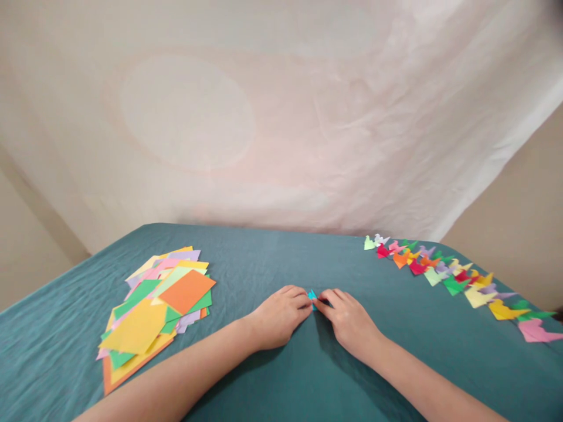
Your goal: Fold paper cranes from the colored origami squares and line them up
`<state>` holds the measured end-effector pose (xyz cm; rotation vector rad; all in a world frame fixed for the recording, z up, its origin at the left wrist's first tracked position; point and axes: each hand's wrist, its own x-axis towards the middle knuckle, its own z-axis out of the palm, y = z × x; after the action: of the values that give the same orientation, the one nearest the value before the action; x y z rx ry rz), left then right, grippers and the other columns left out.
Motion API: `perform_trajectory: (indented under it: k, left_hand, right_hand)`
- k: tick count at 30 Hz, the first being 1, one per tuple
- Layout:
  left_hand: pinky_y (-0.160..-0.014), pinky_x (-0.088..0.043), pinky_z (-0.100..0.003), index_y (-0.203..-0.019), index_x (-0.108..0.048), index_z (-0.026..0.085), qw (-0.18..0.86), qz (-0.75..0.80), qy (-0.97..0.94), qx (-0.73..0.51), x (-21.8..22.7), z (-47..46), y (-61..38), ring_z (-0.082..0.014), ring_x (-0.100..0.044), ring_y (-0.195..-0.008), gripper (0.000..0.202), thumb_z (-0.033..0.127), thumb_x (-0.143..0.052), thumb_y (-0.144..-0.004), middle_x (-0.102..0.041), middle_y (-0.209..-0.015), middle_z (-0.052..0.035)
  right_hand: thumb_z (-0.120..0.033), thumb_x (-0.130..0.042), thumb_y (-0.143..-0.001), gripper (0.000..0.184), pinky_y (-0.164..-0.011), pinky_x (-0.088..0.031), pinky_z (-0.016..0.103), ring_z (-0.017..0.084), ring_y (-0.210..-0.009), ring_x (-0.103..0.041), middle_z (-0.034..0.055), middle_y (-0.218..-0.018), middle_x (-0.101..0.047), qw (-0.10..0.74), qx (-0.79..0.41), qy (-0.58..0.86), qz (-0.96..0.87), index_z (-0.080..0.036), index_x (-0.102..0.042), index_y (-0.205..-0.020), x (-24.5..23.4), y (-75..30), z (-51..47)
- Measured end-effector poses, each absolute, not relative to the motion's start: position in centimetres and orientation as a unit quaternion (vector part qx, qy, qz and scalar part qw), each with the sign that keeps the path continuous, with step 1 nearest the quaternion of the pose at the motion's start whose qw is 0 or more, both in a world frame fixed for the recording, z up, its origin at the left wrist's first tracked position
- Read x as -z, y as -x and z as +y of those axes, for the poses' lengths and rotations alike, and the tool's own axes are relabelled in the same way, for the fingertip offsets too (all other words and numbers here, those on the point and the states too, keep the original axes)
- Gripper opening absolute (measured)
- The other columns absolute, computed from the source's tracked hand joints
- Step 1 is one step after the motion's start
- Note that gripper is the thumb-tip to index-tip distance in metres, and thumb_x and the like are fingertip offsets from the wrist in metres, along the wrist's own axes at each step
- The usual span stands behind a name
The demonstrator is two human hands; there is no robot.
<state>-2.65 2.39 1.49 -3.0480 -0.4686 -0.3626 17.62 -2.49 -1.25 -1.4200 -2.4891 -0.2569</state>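
A small folded piece of blue paper [312,296] lies on the teal tablecloth [272,258] in the middle. My left hand [281,316] rests on the cloth with its fingertips pinched on the paper's left side. My right hand [347,319] mirrors it and pinches the paper's right side. Most of the paper is hidden under my fingers.
A loose pile of flat coloured paper squares [153,308] lies at the left. A row of several folded paper figures [457,278] in many colours runs along the right side toward the table's edge. A pale cloth backdrop [281,117] hangs behind the table.
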Motion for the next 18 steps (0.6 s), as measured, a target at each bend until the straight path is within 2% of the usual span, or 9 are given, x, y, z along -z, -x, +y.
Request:
perform_trajectory:
  k: [11, 15, 18]
  left_hand:
    - [-0.095, -0.037, -0.038, -0.102, -0.061, 0.019, 0.010, -0.153, 0.974, 0.165, -1.07, 2.92, 2.83, -0.0213, -0.046, -0.112, 0.023, 0.019, -0.040, -0.091, -0.058, -0.105, -0.0088]
    - [-0.095, -0.037, -0.039, -0.104, -0.060, 0.018, 0.013, -0.159, 0.976, 0.150, -1.08, 2.76, 2.72, -0.0219, -0.046, -0.111, 0.022, 0.018, -0.045, -0.088, -0.058, -0.105, -0.0087]
    - [-0.093, -0.038, -0.038, -0.103, -0.061, 0.019, -0.004, -0.177, 0.972, 0.155, -0.72, 2.65, 2.61, -0.0211, -0.048, -0.108, 0.022, 0.017, -0.047, -0.086, -0.059, -0.103, -0.0070]
  right_hand:
    - [-0.012, -0.043, -0.088, 0.032, -0.075, -0.040, 0.034, 0.020, -0.087, -0.049, 0.0074, -0.094, -0.056, 0.180, 0.051, 0.498, -0.846, -0.023, -0.058, -0.114, 1.43, -17.75, -1.91]
    - [-0.010, -0.045, -0.085, 0.032, -0.077, -0.040, 0.035, 0.022, -0.089, -0.049, 0.0077, -0.096, -0.056, 0.198, 0.035, 0.500, -0.843, -0.022, -0.058, -0.113, 1.54, -17.76, -1.89]
    - [-0.010, -0.044, -0.086, 0.030, -0.076, -0.042, 0.035, 0.020, -0.087, -0.051, 0.0062, -0.094, -0.057, 0.245, 0.002, 0.508, -0.826, -0.022, -0.058, -0.110, 1.72, -17.91, -1.69]
